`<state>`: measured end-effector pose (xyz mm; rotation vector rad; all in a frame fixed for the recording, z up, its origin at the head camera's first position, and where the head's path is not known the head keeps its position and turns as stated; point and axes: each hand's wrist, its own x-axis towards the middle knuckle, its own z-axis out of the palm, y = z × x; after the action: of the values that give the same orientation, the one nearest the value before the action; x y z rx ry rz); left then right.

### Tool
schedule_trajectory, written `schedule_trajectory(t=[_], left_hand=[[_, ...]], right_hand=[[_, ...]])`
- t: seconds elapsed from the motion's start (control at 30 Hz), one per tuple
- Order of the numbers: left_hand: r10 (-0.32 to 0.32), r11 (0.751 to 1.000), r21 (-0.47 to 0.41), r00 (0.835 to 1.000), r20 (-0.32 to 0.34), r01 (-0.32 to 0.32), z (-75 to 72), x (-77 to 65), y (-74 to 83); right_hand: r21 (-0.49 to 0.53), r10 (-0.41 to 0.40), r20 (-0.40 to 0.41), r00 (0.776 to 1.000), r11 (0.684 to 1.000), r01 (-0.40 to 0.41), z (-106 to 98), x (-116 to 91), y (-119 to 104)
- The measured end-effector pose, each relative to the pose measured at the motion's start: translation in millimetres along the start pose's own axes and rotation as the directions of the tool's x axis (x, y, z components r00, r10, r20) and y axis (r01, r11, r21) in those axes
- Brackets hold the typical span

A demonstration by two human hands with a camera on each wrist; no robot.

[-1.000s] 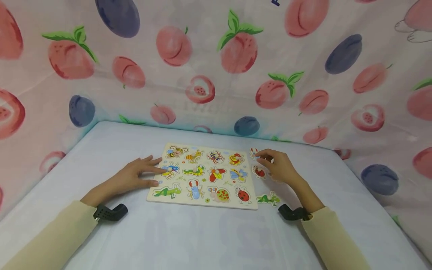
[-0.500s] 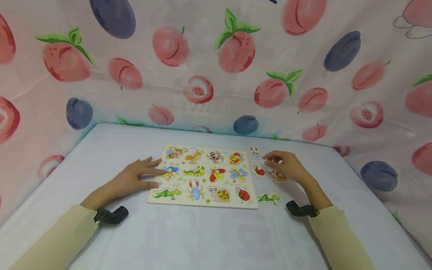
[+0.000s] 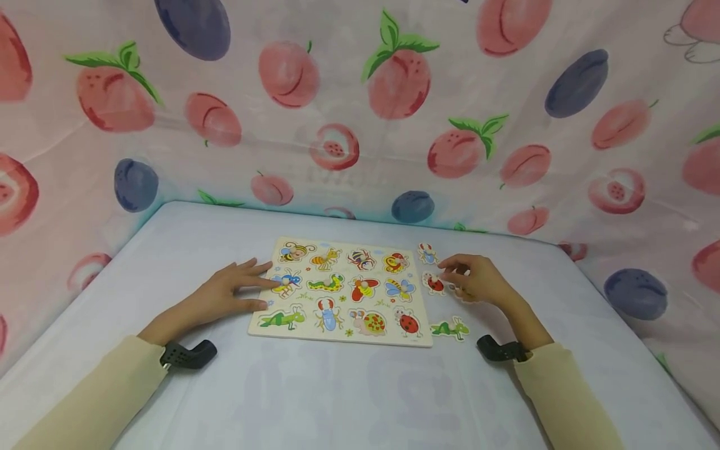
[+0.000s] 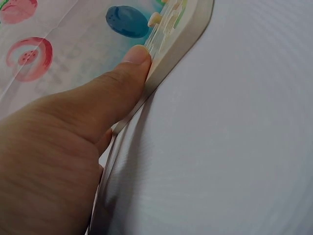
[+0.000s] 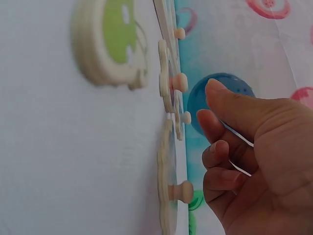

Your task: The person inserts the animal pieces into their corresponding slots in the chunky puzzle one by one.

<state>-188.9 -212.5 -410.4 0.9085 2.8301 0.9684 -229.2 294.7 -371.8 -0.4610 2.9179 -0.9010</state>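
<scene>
Right hand (image 3: pixel 475 278) poised beside the puzzle board, I have its fingers loosely bent and nothing between them; in the right wrist view a gap shows between my fingertips and the nearest knobs. From the head view they sit between the stag beetle piece (image 3: pixel 428 254) and the ladybug piece (image 3: pixel 434 284), and I cannot tell which one I am aiming for. A third, mostly under my palm, I take to be the snail piece (image 5: pixel 167 166), and the grasshopper piece (image 3: pixel 450 329) lies near the board's front right corner. All four are loose on the worktop (image 3: pixel 360 400), to the right of the board (image 3: pixel 306 332).

With my left hand (image 3: pixel 230 290) I press the board's left edge, fingers spread and gripping nothing, so it should stay put.

Knobs show on pieces in the two upper rows; along the front row I see only pictures matching the loose ones. So I judge the step to be choosing and taking up a loose piece. Next, I think, I need to bring thumb and forefinger down around one knob, pinch it, lift without nudging its neighbours, then turn the piece to its matching outline.
</scene>
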Motion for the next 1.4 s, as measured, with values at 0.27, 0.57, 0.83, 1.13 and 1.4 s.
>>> schedule_trajectory(t=[0.27,0.57,0.83,1.13,1.4], left_hand=[[-0.005,1.000,-0.014,1.000,-0.011,0.005,0.4,-1.9,-1.2],[0.004,1.000,-0.001,1.000,-0.004,-0.004,-1.0,-0.2,-2.3],[-0.008,1.000,-0.019,1.000,0.007,0.008,-2.7,-0.2,-0.2],[-0.008,1.000,-0.019,1.000,0.015,0.008,-1.1,1.2,1.3],[-0.004,1.000,-0.017,1.000,0.011,0.004,-1.1,0.8,0.0]], right_hand=[[-0.072,-0.003,-0.069,0.998,0.997,-0.002,-12,1,5],[0.016,-0.030,0.034,0.999,0.999,0.029,-31,-20,-21],[-0.001,-0.029,0.090,0.996,1.000,0.029,-21,-45,-27],[0.163,-0.037,0.207,0.978,0.987,0.003,-3,-71,-15],[0.252,-0.057,0.217,0.975,0.968,0.001,3,-70,-3]])
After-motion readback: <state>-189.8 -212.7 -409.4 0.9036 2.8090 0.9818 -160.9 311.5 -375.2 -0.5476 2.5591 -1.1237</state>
